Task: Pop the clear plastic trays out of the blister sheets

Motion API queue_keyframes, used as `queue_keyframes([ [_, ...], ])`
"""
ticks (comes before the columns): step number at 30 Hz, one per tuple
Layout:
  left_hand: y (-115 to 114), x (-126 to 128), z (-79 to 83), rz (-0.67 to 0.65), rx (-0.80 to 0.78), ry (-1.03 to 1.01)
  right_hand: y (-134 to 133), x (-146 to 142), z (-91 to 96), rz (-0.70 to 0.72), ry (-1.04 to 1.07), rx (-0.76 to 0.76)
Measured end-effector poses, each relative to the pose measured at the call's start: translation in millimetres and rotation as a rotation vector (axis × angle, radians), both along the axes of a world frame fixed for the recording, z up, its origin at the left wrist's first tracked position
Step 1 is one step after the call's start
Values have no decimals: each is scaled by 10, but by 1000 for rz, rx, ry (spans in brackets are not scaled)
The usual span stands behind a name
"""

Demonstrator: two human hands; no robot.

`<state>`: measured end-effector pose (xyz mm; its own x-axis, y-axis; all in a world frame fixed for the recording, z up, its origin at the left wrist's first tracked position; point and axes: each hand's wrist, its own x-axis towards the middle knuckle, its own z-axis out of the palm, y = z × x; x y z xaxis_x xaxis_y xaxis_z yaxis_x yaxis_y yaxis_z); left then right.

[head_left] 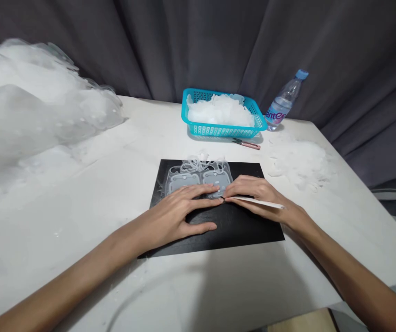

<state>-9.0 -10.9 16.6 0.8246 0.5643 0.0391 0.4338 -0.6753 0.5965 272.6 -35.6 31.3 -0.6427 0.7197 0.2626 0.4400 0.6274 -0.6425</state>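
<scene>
A translucent plastic piece (198, 180) with two rounded panels and loose trimmed strips lies at the far end of a black mat (239, 228). My left hand (180, 214) rests flat on the mat, fingers stretched out and pressing the piece's near edge. My right hand (258, 193) is closed round a thin white blade-like tool (260, 202), its tip meeting the piece beside my left fingertips.
A turquoise basket (201, 130) of white plastic pieces stands at the back, a water bottle (284, 103) to its right and a pink-handled tool (248, 144) in front. White scraps (302, 163) lie right of the mat. A big heap of clear plastic (28, 115) fills the left.
</scene>
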Motion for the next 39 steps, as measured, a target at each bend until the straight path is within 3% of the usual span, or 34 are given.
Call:
queue_keyframes([
  [19, 11, 0, 30, -29, 52, 34, -1, 164, 34, -55, -2, -93],
  [26, 6, -10, 38, -29, 58, 60, -4, 145, 5, -114, 118, -194],
  [33, 16, -18, 16, -24, 46, 36, -5, 72, -18, -56, 59, -79],
  [39, -9, -29, 11, -14, 33, 57, -16, 16, -101, -32, -85, 211],
])
